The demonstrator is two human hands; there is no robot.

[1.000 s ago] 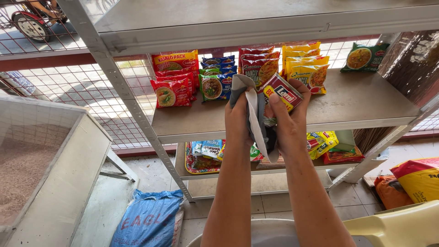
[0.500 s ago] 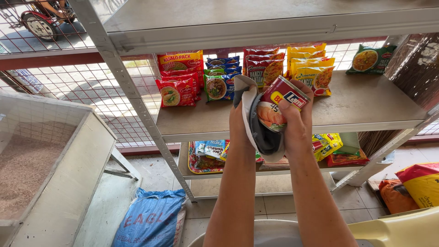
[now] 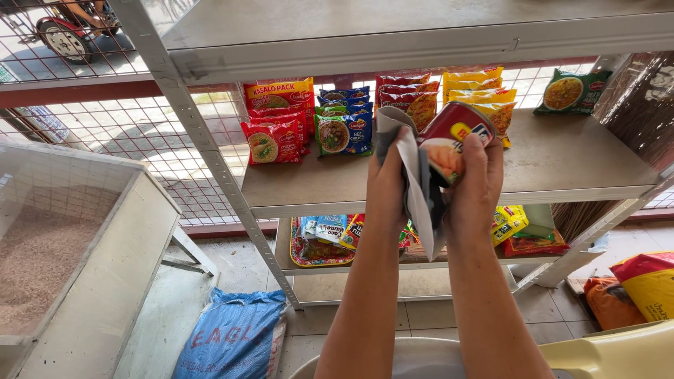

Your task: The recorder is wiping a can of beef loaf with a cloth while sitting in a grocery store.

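A red-labelled tin can (image 3: 453,140) sits raised in front of the middle shelf (image 3: 562,165) of a grey metal rack, clamped in the right hand (image 3: 474,186), whose fingers curl over its side. The left hand (image 3: 390,186) is closed on a grey-and-white cloth (image 3: 414,179) that presses against the can and hangs down between the two wrists. Behind the hands, along the back of the shelf, stand rows of noodle packets: red ones (image 3: 275,123) at the left, blue ones (image 3: 342,119) next to them, then dark red and yellow packets (image 3: 477,88), and a single green packet (image 3: 572,91) well apart at the right. The front of the shelf is bare grey metal. A lower shelf (image 3: 330,270) carries a tray of mixed snack packs. Wire mesh (image 3: 105,147) backs the rack, with a sunlit street beyond it. At the left stands a white bin (image 3: 105,260) holding pale brown grain, and on the tiled floor lie a blue sack (image 3: 235,337) and, at the right, an orange-and-yellow sack (image 3: 646,281).
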